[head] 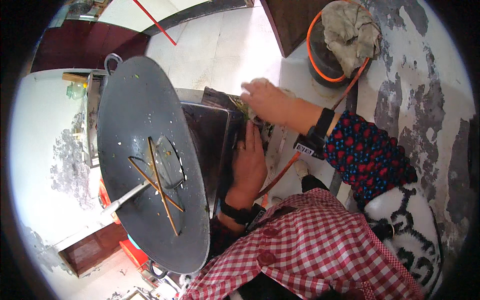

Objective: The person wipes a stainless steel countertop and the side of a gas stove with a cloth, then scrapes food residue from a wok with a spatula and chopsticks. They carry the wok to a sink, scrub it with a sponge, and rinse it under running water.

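Observation:
A large dark wok [138,101] with two loop handles stands tilted in my view, left of both hands. Inside it lie a metal spatula [131,197], a pair of crossed wooden chopsticks [157,180] and scattered bits of food. My left hand [249,165] rests with fingers outstretched along the edge of a dark, glossy-topped appliance [208,131], apparently a stove. Beyond its fingertips, my right hand [268,101] is over greenish scraps [243,107] at the appliance's corner. Its fingers are bent and blurred, and whether they grip anything is hidden.
An orange hose [285,168] runs past my right side to a dark round container [326,67], with a grey cloth [348,33] draped on it. A dark wooden panel [292,22] stands on the tiled floor. A red basin [133,253] sits behind the wok.

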The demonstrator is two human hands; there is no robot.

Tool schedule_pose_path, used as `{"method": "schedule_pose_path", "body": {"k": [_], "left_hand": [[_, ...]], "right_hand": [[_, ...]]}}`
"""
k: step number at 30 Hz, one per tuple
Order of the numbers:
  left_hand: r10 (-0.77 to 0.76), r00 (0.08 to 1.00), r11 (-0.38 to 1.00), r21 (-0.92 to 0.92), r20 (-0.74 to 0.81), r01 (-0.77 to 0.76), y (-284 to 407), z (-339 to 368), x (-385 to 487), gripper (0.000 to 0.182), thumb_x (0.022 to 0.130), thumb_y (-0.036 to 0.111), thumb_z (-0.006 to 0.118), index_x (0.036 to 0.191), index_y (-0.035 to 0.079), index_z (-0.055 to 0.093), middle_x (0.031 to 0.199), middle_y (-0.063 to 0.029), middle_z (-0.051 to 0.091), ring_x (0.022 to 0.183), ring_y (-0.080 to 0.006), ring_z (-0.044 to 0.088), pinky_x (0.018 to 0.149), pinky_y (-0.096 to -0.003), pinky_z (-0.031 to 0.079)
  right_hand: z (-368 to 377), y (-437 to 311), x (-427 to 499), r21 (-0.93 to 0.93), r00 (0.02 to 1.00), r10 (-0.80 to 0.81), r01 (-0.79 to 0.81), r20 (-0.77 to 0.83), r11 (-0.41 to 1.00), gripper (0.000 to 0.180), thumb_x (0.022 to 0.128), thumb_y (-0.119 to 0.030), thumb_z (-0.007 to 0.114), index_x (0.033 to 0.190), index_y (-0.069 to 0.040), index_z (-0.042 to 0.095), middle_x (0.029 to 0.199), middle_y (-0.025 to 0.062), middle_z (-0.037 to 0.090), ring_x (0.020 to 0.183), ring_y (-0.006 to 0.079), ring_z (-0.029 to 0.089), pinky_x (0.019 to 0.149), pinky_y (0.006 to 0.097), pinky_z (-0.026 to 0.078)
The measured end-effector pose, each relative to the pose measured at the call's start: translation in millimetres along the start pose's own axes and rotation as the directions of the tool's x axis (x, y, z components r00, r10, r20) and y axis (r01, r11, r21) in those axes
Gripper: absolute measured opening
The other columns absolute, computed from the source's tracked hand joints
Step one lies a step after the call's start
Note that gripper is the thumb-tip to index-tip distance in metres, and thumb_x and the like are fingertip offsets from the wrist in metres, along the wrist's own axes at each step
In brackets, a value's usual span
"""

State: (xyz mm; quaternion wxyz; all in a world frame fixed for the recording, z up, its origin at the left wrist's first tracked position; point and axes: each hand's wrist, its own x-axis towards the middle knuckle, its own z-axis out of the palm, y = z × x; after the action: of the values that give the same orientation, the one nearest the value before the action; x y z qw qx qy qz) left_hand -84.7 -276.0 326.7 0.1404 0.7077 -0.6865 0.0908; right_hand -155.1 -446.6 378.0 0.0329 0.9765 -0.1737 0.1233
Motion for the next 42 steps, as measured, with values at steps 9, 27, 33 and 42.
{"method": "schedule_pose_path", "body": {"k": [9, 27, 33, 42], "left_hand": [[0.047, 0.996, 0.998, -0.029, -0.082, -0.049, -23.5, 24.0, -21.1, 0.068, 0.072, -0.003, 0.055, 0.135, -0.011, 0.034, 0.150, -0.0207, 0.024, 0.103, -0.0385, 0.052, 0.089, -0.0432, 0.046], [0.014, 0.999, 0.999, -0.039, 0.028, -0.013, 11.5, -5.7, 6.2, 0.063, 0.075, 0.001, 0.053, 0.135, -0.009, 0.038, 0.149, -0.0195, 0.026, 0.103, -0.0349, 0.051, 0.081, -0.0414, 0.048], [0.080, 0.991, 0.997, 0.018, -0.109, -0.078, 14.5, 4.9, 2.7, 0.062, 0.075, -0.001, 0.052, 0.135, -0.010, 0.038, 0.149, -0.0194, 0.026, 0.102, -0.0351, 0.053, 0.083, -0.0388, 0.049], [0.053, 0.995, 0.997, 0.052, -0.082, -0.049, 0.1, 5.9, 1.4, 0.061, 0.077, 0.002, 0.052, 0.136, -0.008, 0.038, 0.148, -0.0176, 0.030, 0.101, -0.0323, 0.053, 0.083, -0.0375, 0.048]], "right_hand": [[17.9, -17.0, 9.9, 0.035, 0.981, 0.133, -0.139, 0.138, 0.990, 0.035, 0.071, -0.011, 0.068, 0.102, 0.000, 0.056, 0.098, 0.0178, 0.059, 0.101, 0.0373, 0.057, 0.088, 0.0441, 0.045], [10.6, 32.6, 82.3, 0.080, 0.960, 0.253, -0.263, 0.119, 0.961, 0.020, 0.083, -0.018, 0.054, 0.093, -0.004, 0.063, 0.090, 0.0169, 0.067, 0.090, 0.0310, 0.065, 0.075, 0.0419, 0.052], [-30.3, 85.0, 34.5, 0.209, 0.809, 0.553, -0.516, -0.201, 0.831, 0.023, 0.081, -0.021, 0.056, 0.094, -0.003, 0.062, 0.091, 0.0191, 0.066, 0.088, 0.0362, 0.063, 0.075, 0.0433, 0.051], [-45.1, 42.3, -6.7, 0.786, 0.945, 0.327, -0.187, -0.021, 0.590, 0.045, 0.079, -0.026, 0.060, 0.118, -0.003, 0.056, 0.112, 0.0173, 0.061, 0.100, 0.0318, 0.058, 0.093, 0.0401, 0.044]]}}
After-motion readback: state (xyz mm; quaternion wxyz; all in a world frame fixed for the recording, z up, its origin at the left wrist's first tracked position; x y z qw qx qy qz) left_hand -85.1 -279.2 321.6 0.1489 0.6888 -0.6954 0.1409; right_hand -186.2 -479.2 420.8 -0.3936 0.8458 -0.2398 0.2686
